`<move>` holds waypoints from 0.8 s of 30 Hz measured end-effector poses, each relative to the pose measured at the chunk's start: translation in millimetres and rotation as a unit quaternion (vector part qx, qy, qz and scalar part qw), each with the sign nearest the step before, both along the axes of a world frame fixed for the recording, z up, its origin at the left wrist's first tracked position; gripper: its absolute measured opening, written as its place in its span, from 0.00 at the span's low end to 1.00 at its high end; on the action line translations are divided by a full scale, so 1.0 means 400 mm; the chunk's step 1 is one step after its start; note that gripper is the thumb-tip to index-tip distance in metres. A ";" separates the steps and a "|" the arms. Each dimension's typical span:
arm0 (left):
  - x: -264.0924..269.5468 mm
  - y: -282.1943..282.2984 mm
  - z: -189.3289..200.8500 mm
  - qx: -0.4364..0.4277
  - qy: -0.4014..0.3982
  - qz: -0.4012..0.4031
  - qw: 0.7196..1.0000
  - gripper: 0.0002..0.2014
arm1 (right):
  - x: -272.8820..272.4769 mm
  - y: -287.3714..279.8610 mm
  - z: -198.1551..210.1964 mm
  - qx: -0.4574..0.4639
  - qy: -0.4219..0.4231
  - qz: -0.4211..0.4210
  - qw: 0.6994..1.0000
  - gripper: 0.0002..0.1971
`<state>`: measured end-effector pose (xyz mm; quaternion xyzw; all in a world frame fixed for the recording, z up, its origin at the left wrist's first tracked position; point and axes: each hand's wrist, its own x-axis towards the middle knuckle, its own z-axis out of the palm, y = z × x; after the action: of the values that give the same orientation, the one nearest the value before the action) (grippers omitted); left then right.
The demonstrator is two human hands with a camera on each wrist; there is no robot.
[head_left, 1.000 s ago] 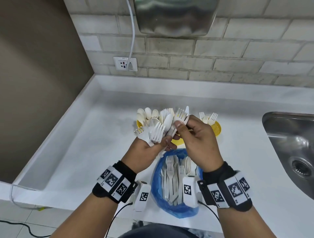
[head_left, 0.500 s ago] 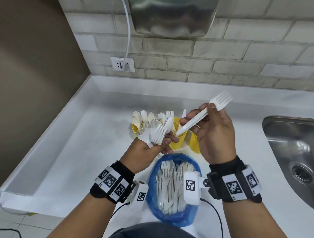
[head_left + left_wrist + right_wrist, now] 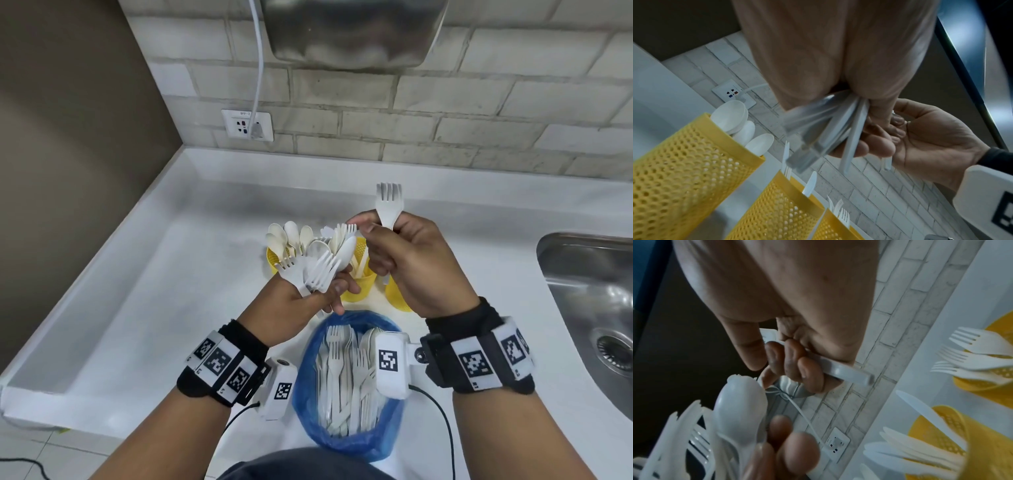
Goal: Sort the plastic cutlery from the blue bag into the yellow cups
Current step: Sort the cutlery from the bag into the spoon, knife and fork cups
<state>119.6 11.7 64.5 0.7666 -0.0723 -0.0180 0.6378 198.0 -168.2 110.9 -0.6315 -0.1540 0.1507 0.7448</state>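
The right hand (image 3: 407,263) is clamped on a single white fork (image 3: 389,205), fingers curled round the handle so the tines stand upright above the knuckles and the handle's tail sticks out below the palm. The left hand (image 3: 298,301) grips a mixed bunch (image 3: 322,263) of forks and at least one spoon by their handles, heads fanned up and away from the body. The two hands are just beside each other, over the cups.

Three yellow mesh cups (image 3: 684,170) stand in a row near the middle of the counter (image 3: 154,308), well clear of its back edge. In the left wrist view the first holds spoons (image 3: 731,115), the middle one knives (image 3: 809,183) and the third forks (image 3: 842,214). The blue bag (image 3: 308,383) lies open at the counter's front edge, between the wrists, with many pieces, mostly forks, still inside, so the sorting looks far from finished. A steel sink (image 3: 589,308) is set into the counter's right end.

The cutlery looks very light, thin and fairly stiff, with a smooth surface that could slide in a loose grip; the tines are probably the weakest part and could snap if bent. The flat handle is the place to hold, pinched across its width near the middle, so the piece can go handle-first into a cup. The single fork probably belongs in the third cup. The bunch may shed a piece if the left fingers loosen, and the light cups could tip if knocked.
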 end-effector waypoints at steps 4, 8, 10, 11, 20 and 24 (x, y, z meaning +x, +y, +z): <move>-0.008 0.005 0.006 0.012 0.003 -0.010 1.000 0.07 | -0.002 0.005 0.001 0.017 0.009 0.023 1.000 0.04; -0.011 0.013 -0.001 0.015 0.008 -0.011 1.000 0.07 | -0.009 0.009 0.006 0.056 0.043 0.041 0.997 0.04; -0.012 0.017 -0.005 0.026 0.007 -0.008 1.000 0.07 | -0.010 0.007 0.011 0.081 0.056 0.044 0.994 0.04; -0.013 0.018 -0.005 0.031 0.007 -0.007 0.999 0.06 | -0.010 0.006 0.013 0.097 0.064 0.043 0.992 0.04; -0.021 0.009 0.000 0.064 0.001 0.042 0.997 0.10 | -0.012 0.001 0.010 0.162 0.126 -0.017 0.978 0.08; -0.021 0.006 0.001 0.014 0.021 0.089 0.996 0.09 | -0.006 -0.003 0.008 0.198 0.153 -0.061 0.966 0.09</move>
<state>111.2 14.0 64.8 0.7784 0.0103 0.0215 0.6273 195.8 -169.4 114.2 -0.4491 -0.0262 0.1665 0.8774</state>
